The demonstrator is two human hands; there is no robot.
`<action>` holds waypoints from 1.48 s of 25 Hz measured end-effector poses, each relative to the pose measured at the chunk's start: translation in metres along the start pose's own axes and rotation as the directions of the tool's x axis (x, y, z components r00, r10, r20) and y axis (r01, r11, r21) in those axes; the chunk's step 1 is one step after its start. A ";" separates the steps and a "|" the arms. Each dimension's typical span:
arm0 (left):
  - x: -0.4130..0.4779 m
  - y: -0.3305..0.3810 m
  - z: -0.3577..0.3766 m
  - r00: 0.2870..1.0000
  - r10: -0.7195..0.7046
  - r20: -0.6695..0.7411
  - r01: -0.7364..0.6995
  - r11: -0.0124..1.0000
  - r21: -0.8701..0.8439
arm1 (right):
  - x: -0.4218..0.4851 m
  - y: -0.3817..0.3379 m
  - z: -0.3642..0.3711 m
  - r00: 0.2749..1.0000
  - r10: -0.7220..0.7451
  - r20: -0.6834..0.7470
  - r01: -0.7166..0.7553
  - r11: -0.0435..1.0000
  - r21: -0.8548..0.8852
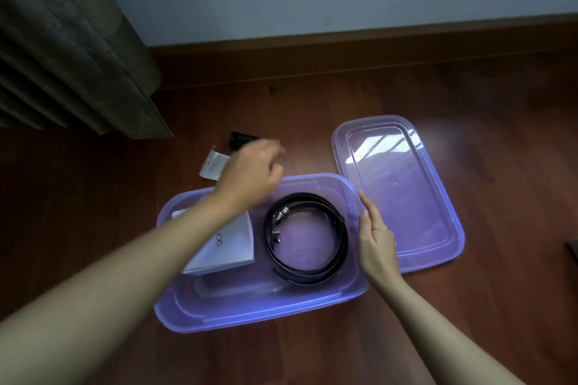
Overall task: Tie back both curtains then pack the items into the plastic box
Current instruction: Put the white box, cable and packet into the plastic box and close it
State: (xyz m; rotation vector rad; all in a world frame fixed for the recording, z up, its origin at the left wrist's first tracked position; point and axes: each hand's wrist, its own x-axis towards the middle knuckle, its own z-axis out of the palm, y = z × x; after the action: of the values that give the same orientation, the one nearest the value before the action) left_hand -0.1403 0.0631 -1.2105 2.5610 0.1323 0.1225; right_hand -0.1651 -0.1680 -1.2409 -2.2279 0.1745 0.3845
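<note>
A purple see-through plastic box [219, 316] sits open on the wooden floor. Inside it lie a coiled black belt [339, 247] and a white flat packet [231, 247] with small rings printed on it. My left hand [250, 172] hovers above the box's far rim, fingers loosely curled and blurred; I cannot tell whether it holds anything. Just beyond it on the floor lie a small black cylinder [239, 138] and a clear plastic sleeve [214, 166]. My right hand [375, 234] rests flat against the box's right rim, fingers straight.
The box's purple lid [406, 197] lies flat on the floor to the right, touching the box. A grey-brown curtain [68, 50] hangs at the upper left, down to the floor. A dark wooden skirting board and a pale wall run along the back.
</note>
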 end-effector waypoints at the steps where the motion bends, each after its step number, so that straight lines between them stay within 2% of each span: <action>1: 0.018 -0.014 0.002 0.998 -0.056 0.036 0.054 0.997 0.056 | 0.000 -0.001 0.000 1.000 0.004 0.001 -0.004 1.000 -0.008; 3: 0.047 -0.043 0.012 0.964 -0.171 0.206 0.127 0.970 0.208 | 0.000 -0.002 -0.001 1.000 0.010 0.005 -0.010 1.000 -0.015; 5: 0.060 -0.066 0.022 0.923 -0.237 0.304 0.130 0.934 0.334 | -0.001 -0.002 -0.001 1.000 0.016 0.010 -0.016 1.000 -0.018; 7: 0.062 -0.079 0.028 0.926 -0.240 0.291 0.094 0.894 0.438 | -0.001 -0.001 -0.001 1.000 0.020 0.011 -0.020 1.000 -0.021; 11: 0.062 -0.074 0.024 0.973 -0.171 0.155 0.051 0.815 0.578 | -0.001 -0.003 -0.001 1.000 0.026 0.015 -0.025 0.999 -0.022; 13: 0.061 -0.068 0.021 0.987 -0.136 0.082 0.079 0.868 0.491 | -0.001 -0.003 -0.001 1.000 0.023 0.017 -0.023 1.000 -0.021; 15: 0.052 -0.049 0.017 0.999 -0.037 -0.034 0.043 0.979 0.198 | -0.001 -0.003 0.000 1.000 0.018 0.017 -0.018 1.000 -0.017; 17: 0.032 -0.018 0.012 0.986 0.121 -0.114 -0.135 0.982 -0.132 | -0.001 -0.002 -0.001 1.000 0.015 0.010 -0.015 1.000 -0.015; 18: 0.019 -0.002 0.011 0.974 0.212 -0.084 -0.226 0.948 -0.223 | -0.001 -0.002 -0.001 1.000 0.012 0.004 -0.011 1.000 -0.015; 19: 0.004 0.009 0.013 0.947 0.321 -0.006 -0.313 0.918 -0.245 | -0.001 -0.002 -0.001 1.000 0.008 0.001 -0.008 1.000 -0.014; 21: -0.023 0.022 0.028 0.830 0.476 0.290 -0.464 0.879 -0.114 | -0.002 -0.002 0.000 1.000 0.007 0.003 -0.007 1.000 -0.013; 22: -0.032 0.027 0.036 0.752 0.441 0.491 -0.515 0.857 0.018 | -0.002 -0.001 0.000 1.000 0.008 0.004 -0.008 1.000 -0.016; 23: -0.039 0.031 0.045 0.678 0.335 0.654 -0.559 0.813 0.163 | -0.002 -0.001 0.000 1.000 0.009 0.003 -0.009 1.000 -0.021; 24: -0.042 0.036 0.050 0.634 0.236 0.736 -0.586 0.768 0.258 | -0.001 -0.001 0.000 1.000 0.009 0.002 -0.009 1.000 -0.024; 25: -0.042 0.040 0.053 0.619 0.193 0.761 -0.601 0.741 0.300 | -0.002 -0.002 0.000 1.000 0.009 0.004 -0.009 1.000 -0.029; 26: -0.040 0.043 0.052 0.625 0.213 0.751 -0.591 0.757 0.278 | -0.002 -0.002 0.000 1.000 0.009 0.004 -0.008 0.999 -0.032; 27: -0.033 0.042 0.048 0.673 0.293 0.679 -0.568 0.792 0.222 | -0.001 -0.003 -0.001 1.000 0.006 0.003 -0.006 0.999 -0.031; 28: -0.023 0.038 0.041 0.755 0.413 0.509 -0.549 0.823 0.147 | -0.001 -0.003 -0.001 1.000 0.005 0.002 -0.005 1.000 -0.028; 29: -0.012 0.029 0.031 0.840 0.474 0.264 -0.515 0.850 0.111 | -0.002 -0.003 -0.001 1.000 0.005 0.003 -0.005 1.000 -0.027; 30: 0.002 0.017 0.019 0.907 0.420 0.015 -0.419 0.901 0.114 | -0.001 -0.003 -0.001 1.000 0.004 0.006 -0.004 1.000 -0.029; 31: 0.017 0.002 0.004 0.958 0.263 -0.113 -0.246 0.958 0.144 | -0.001 -0.002 -0.001 1.000 0.002 0.008 -0.002 0.999 -0.032; 32: 0.031 -0.013 -0.010 0.991 0.042 -0.124 -0.016 0.979 0.205 | -0.001 -0.002 -0.001 1.000 0.000 0.009 0.001 1.000 -0.030; 33: 0.042 -0.028 -0.020 0.977 -0.206 -0.058 0.214 0.925 0.314 | 0.000 -0.001 0.000 1.000 -0.003 0.007 0.003 1.000 -0.025; 34: 0.047 -0.039 -0.028 0.897 -0.438 0.051 0.380 0.826 0.417 | 0.000 -0.001 0.000 1.000 -0.006 0.006 0.006 1.000 -0.020; 35: 0.048 -0.048 -0.030 0.800 -0.583 0.143 0.454 0.744 0.490 | 0.001 -0.001 0.001 1.000 -0.005 0.006 0.005 1.000 -0.019; 36: 0.045 -0.054 -0.027 0.735 -0.646 0.205 0.474 0.706 0.526 | 0.001 0.000 0.001 1.000 -0.003 0.003 0.003 1.000 -0.019; 37: 0.041 -0.059 -0.020 0.718 -0.657 0.231 0.467 0.701 0.539 | 0.001 0.000 0.001 1.000 -0.003 0.002 0.003 1.000 -0.019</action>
State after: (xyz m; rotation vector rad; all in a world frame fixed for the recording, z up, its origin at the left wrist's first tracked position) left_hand -0.1064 0.1281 -1.2241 2.7769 0.8931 -0.7791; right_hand -0.1643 -0.1672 -1.2420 -2.2464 0.1665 0.3885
